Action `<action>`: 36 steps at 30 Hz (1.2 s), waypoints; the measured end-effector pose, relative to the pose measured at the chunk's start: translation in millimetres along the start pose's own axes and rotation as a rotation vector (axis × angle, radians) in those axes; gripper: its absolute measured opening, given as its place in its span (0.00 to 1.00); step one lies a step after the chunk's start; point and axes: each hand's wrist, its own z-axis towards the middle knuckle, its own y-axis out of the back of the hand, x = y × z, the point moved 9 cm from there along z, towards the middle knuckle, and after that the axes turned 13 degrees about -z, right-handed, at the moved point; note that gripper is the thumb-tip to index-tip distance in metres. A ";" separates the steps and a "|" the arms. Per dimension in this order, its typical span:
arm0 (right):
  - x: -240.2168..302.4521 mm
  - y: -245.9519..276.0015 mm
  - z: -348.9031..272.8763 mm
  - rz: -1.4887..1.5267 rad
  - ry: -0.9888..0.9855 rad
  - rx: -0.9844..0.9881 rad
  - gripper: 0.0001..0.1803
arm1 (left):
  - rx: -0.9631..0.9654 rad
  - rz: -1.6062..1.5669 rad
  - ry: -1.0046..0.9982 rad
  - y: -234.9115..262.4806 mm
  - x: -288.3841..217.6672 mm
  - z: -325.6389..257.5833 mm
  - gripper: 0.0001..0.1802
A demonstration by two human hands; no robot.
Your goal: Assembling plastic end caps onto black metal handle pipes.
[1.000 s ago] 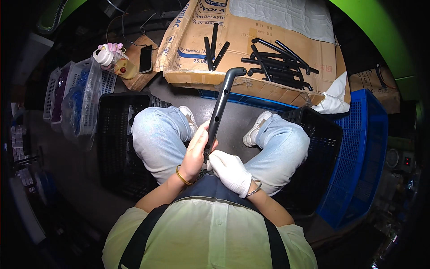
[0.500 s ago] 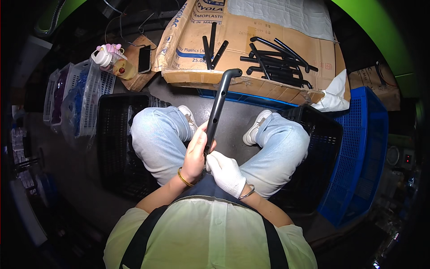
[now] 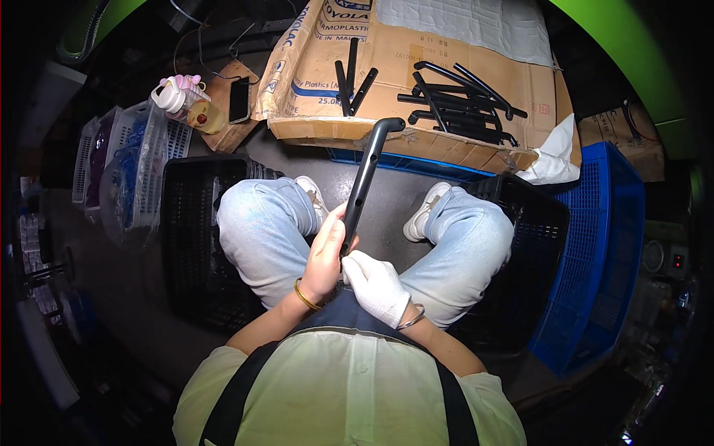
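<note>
A black tube (image 3: 364, 178) with a bent upper end and small holes along its side slants up from my lap. My bare left hand (image 3: 324, 259) is closed around its lower part, thumb along the side. At the tube's bottom end, my right hand (image 3: 375, 290), in a white glove, has its fingers pinched together against the tube. What those fingers hold, if anything, is hidden. Beyond the tube, a pile of similar black bent tubes (image 3: 461, 100) lies on a cardboard-covered surface (image 3: 394, 56), with 3 straighter-looking black tubes (image 3: 352, 82) to their left.
Black crates (image 3: 178, 245) stand beside both my legs, and a blue crate (image 3: 587, 260) is at the right. At the left, a drink bottle (image 3: 190, 108) and a phone (image 3: 239, 99) rest on a board. White baskets (image 3: 152, 149) stand farther left. Crumpled white cloth (image 3: 554, 160) hangs at the cardboard's right corner.
The tube has tilted and turned slightly, its bent upper end shifting a little right and nearer. Both hands keep nearly the same place and grip.
</note>
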 end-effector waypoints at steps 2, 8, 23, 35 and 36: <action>-1.9 -1.0 -0.1 0.030 -0.021 -0.014 0.10 | 0.015 0.009 -0.006 -1.5 0.8 0.1 0.25; -8.6 1.8 -0.5 0.151 -0.096 -0.015 0.11 | 0.021 -0.036 -0.007 -4.2 1.5 -1.1 0.26; -11.8 -7.0 -1.9 0.149 -0.124 0.041 0.11 | 0.015 -0.154 0.149 0.1 10.5 -0.6 0.26; -64.9 118.7 32.8 0.358 -0.192 -0.528 0.11 | 0.382 -0.337 0.627 7.1 12.8 -48.6 0.25; -64.0 109.0 37.4 0.437 -0.228 -0.404 0.10 | 0.509 -0.306 0.691 3.9 14.8 -57.0 0.27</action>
